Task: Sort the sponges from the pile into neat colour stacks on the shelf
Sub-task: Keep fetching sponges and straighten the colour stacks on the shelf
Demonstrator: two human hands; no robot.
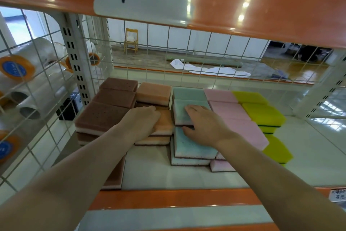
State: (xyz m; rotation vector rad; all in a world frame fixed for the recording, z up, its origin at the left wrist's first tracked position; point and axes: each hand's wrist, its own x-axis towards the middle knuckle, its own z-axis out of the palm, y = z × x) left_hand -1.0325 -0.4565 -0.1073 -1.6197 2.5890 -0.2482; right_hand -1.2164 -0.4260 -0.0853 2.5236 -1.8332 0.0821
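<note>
Clearly, sorting stage: I judge it nearly done — every sponge I can see sits in a colour row on the shelf, and no loose pile is in view.
Left hand: my left hand lies palm-down on the orange sponges, fingers bent over the top of the near stack; it presses, and I cannot tell whether it pinches anything.
Right hand: my right hand rests flat and spread across two teal sponges, fingers straight, holding nothing — squaring the edges, I'd guess.
Why paired: one hand per neighbouring stack lets me push the two rows into line without toppling either.
Row order: brown sponges far left, then orange, teal, pink sponges, yellow-green sponges.
Material: soft rectangular foam blocks, finely pored tops, a pale middle layer and a dark scouring base; the yellow-green ones have rounded corners.
Surround: white wire grid at the back and left; glossy orange shelf edge in front.
</note>
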